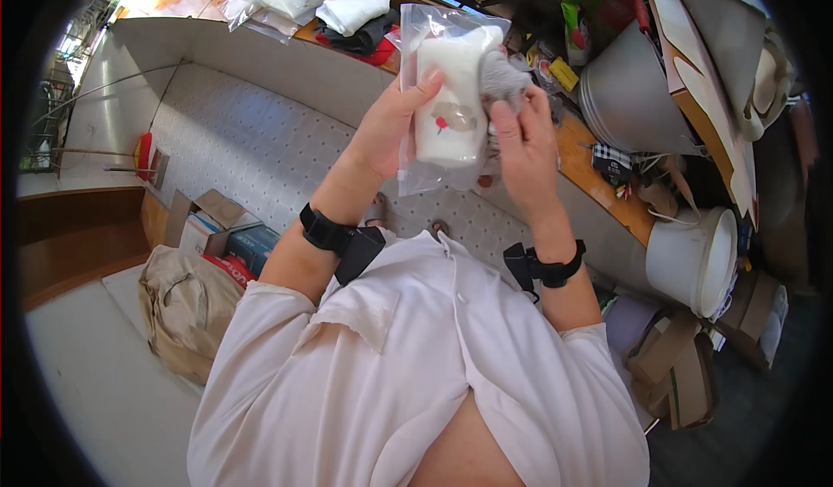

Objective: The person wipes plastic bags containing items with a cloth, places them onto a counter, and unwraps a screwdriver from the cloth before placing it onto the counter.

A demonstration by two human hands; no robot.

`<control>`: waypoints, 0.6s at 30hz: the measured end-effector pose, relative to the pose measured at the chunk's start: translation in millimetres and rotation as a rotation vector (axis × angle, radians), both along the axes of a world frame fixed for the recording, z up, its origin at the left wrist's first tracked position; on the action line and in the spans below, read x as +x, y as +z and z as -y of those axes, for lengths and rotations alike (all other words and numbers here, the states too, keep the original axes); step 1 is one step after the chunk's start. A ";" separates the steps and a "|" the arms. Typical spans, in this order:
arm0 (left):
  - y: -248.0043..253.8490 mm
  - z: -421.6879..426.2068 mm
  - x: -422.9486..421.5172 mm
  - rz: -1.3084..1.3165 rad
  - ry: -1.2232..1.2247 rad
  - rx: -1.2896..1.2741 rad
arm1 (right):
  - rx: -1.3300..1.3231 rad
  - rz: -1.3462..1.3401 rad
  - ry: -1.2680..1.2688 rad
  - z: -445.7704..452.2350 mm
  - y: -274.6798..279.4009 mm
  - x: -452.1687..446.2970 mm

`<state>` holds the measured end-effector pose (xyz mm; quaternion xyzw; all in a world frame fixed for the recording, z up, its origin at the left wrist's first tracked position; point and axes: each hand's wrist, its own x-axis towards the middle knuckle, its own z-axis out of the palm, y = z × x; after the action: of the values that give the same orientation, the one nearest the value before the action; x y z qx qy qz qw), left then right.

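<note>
A clear plastic bag (416, 174) with folded white socks (447, 62) inside is held up in front of me. The socks bear a beige patch and a small red mark. My left hand (399, 118) grips the bag's left side, thumb across its front. At the bag's right side, my right hand (525, 140) pinches a grey ribbed cloth piece (505, 77), thumb against fingers. Whether that grey piece lies inside or outside the bag, I cannot tell.
Behind the bag a wooden ledge (586, 153) carries white folded cloth (351, 5), dark cloth and plastic packets. Metal and white buckets (690, 257) stand right. A beige cloth bundle (186, 309) and boxes (217, 218) lie left. Tiled floor (260, 131) shows beyond.
</note>
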<state>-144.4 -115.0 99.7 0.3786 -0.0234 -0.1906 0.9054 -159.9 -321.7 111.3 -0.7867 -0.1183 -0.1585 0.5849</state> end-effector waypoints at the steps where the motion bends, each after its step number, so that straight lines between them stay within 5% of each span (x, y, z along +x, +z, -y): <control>1: 1.7 3.8 0.4 0.001 -0.004 0.002 | -0.148 0.112 0.012 -15.1 0.1 -8.2; 3: 5.7 7.7 1.1 -0.018 0.165 -0.167 | -0.298 0.226 0.029 -20.4 -1.1 -21.3; 10: 1.5 -44.0 26.1 -0.133 0.229 -0.201 | -0.235 -0.159 0.422 10.7 -48.6 -59.8; 12: -1.2 -47.7 27.8 -0.143 0.200 -0.259 | 0.280 -0.684 0.231 22.9 -47.6 -54.8; 13: -0.8 -48.1 27.9 -0.156 0.160 -0.313 | 0.281 -0.685 0.232 20.8 -35.5 -49.9; 15: 3.5 -35.9 20.5 -0.203 0.114 -0.397 | 0.903 -0.815 0.162 20.7 -9.1 -37.3; 18: -5.2 -18.5 17.2 -0.251 -0.015 -0.515 | 0.874 -0.710 0.251 32.4 -16.8 -34.2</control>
<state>-127.3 -96.5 94.5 0.1092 0.0386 -0.2304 0.9662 -194.1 -354.1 94.5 -0.4569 0.0691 0.1517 0.8738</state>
